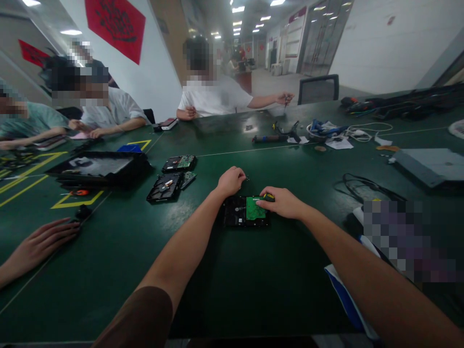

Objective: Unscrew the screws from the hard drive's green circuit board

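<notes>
Both arms stretched forward over the green tabletop (253,280). The left hand (231,180) lay curled in a fist just beyond the hard drive (235,213); whether it held anything could not be told. The right hand (284,203) rested on the drive's right edge, fingers closed around a small yellow-and-black tool (268,197).

Electronics workshop: opened hard drives (239,213) and tools (276,137) on green table (224,290)

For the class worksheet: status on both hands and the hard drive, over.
Left hand fisted at far corner of hard drive. Right hand grips yellow-black tool over green board. Nothing between hands and drive.
</notes>
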The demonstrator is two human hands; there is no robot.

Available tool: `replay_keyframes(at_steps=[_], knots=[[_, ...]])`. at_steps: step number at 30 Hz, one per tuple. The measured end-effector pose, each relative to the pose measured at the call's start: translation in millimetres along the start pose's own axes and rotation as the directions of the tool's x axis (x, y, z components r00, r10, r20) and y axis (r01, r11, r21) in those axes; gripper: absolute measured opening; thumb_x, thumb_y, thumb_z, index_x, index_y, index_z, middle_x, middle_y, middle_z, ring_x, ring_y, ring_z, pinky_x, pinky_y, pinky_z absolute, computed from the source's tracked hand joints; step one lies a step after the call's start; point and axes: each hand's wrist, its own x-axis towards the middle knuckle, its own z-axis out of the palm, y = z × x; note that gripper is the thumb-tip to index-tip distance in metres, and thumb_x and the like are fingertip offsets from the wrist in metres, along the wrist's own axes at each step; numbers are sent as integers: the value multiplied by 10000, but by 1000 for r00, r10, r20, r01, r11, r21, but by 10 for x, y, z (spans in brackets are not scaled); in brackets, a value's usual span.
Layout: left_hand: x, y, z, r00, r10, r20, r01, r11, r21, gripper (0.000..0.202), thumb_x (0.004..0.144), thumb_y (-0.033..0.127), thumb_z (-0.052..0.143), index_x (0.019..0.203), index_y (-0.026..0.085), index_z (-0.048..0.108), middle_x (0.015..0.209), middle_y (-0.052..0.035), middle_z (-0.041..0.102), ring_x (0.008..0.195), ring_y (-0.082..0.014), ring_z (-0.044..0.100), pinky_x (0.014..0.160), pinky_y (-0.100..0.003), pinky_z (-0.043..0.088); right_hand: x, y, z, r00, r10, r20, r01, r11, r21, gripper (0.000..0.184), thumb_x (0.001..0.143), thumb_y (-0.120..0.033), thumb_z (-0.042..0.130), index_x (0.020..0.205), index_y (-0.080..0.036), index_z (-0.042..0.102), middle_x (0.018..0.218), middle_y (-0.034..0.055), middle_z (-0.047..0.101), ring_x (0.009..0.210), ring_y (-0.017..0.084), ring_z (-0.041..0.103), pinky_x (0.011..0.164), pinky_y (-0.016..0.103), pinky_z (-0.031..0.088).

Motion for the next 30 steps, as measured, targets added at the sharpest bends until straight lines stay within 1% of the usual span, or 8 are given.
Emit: replay_keyframes(at_steps=[5,8,14,17,19,22,25,30], knots=[[16,11,-41,1000,8,-1,-8,997,-73,74,961,203,617,966,185,688,952,-61,722,906,-215,668,853,-337,520,14,16,9,1000,18,10,-18,1000,11,442,904,-626,627,1115,-241,684,1033,73,730,893,230,655,757,346,466],[9,26,-31,999,30,11,-28,991,-129,78,931,181,662,1008,185,671,957,-45,732,888,-194,676,817,-309,524,17,18,11,1000,19,13,-19,1000,19,440,908,-628,619,1115,-245,681,1026,67,730,889,228,657,764,351,473],[31,53,9,984,178,-8,-177,971,-164,114,901,152,680,1010,183,694,971,-44,729,894,-198,668,818,-318,523,12,18,4,1000,28,13,-28,999,23,448,903,-624,630,1131,-243,687,1056,68,731,917,226,658,788,350,479],[56,51,14,980,198,2,-195,966,-170,137,900,174,696,1036,186,703,975,-41,734,882,-195,668,810,-311,521,12,26,10,1000,19,11,-20,1000,21,446,909,-615,627,1137,-237,689,1054,72,732,919,226,660,794,349,480],[67,35,0,982,190,-14,-190,970,-151,111,923,201,680,1028,191,715,966,-40,737,884,-196,666,822,-314,516,14,34,16,1000,2,1,-2,1000,8,442,916,-609,619,1135,-232,692,1061,77,731,919,228,659,784,349,478],[72,-7,-39,982,184,-48,-186,981,-51,111,956,226,637,971,201,744,932,-49,723,897,-210,652,843,-330,504,17,42,23,1000,-19,-11,19,1000,-7,432,918,-604,617,1120,-229,696,1057,78,729,913,229,656,783,350,477],[65,-39,-51,985,174,-3,-173,985,19,112,941,252,660,941,203,761,914,-61,698,879,-218,641,828,-337,505,18,41,25,1000,-17,-6,17,1000,-5,427,917,-605,619,1119,-236,695,1045,73,728,905,227,657,785,351,479],[54,-43,12,987,149,56,-151,988,36,95,924,244,677,951,199,756,947,-67,686,906,-221,643,836,-335,510,16,37,21,1000,3,-3,-3,1000,-9,434,916,-614,617,1123,-240,692,1038,70,729,898,226,656,780,351,478]])
